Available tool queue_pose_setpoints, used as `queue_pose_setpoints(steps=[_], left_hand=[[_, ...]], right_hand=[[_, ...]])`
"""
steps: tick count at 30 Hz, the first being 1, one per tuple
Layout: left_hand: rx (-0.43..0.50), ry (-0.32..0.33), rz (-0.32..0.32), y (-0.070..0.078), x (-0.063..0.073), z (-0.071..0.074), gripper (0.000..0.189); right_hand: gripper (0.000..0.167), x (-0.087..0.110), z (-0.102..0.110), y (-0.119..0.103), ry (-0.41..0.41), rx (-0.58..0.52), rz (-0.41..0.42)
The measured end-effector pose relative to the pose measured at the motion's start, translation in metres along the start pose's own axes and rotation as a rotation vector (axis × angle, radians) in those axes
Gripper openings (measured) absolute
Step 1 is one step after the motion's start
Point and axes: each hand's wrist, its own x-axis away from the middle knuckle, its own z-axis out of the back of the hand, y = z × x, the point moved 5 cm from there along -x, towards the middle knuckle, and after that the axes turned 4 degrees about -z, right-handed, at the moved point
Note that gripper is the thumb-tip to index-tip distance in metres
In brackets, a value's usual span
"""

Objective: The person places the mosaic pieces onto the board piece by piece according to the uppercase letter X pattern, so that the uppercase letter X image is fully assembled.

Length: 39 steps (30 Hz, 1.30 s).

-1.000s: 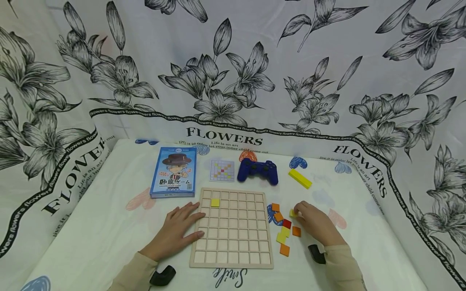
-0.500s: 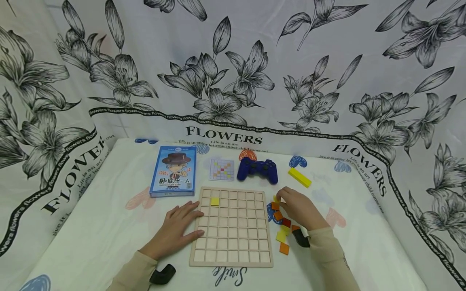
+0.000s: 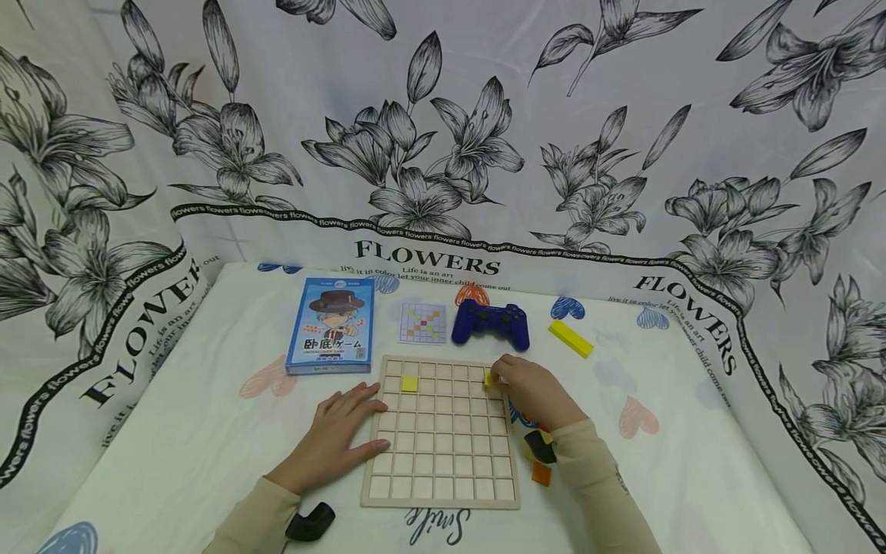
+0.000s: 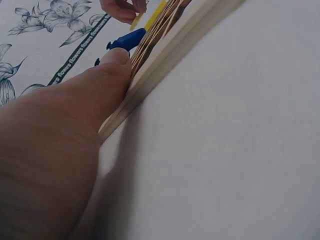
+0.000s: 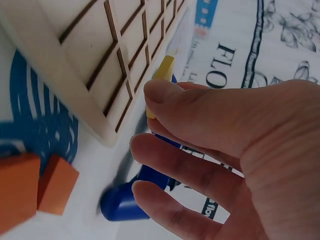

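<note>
A wooden grid board (image 3: 441, 444) lies flat with one yellow square tile (image 3: 410, 384) in a cell at its upper left. My left hand (image 3: 335, 442) rests along the board's left edge, fingers spread and nearly straight; in the left wrist view its thumb (image 4: 114, 62) lies against the frame. Over the board's upper right corner, my right hand (image 3: 536, 388) pinches another yellow square tile (image 5: 164, 68) between thumb and index finger, the other fingers loosely bent. An orange tile (image 3: 541, 474) and others, partly hidden under the right wrist, lie right of the board.
Behind the board stand a blue game box (image 3: 329, 327), a card with a coloured grid (image 3: 422, 322) and a dark blue game controller (image 3: 490, 325). A yellow bar (image 3: 571, 338) lies at the back right. A flower-printed cloth (image 3: 443, 154) hangs behind.
My right hand has carried the yellow tile leftward from among the loose tiles to the board's upper right corner. My left hand has stayed at the board's edge.
</note>
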Motion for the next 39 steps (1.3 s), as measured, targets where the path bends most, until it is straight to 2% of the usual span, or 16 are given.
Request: queue_pose_setpoints(steps=[14, 26, 39], left_hand=[[0.003, 0.032, -0.044, -0.002, 0.001, -0.001, 0.053], [-0.013, 0.021, -0.03, -0.005, 0.001, -0.003, 0.055], [-0.012, 0.015, -0.021, -0.003, 0.0, -0.001, 0.054]], right_hand=[[0.016, -0.002, -0.006, -0.013, -0.011, -0.052, 0.067], [0.013, -0.005, -0.013, -0.016, 0.002, -0.062, 0.075], [0.016, -0.005, -0.016, -0.017, 0.035, -0.025, 0.106]])
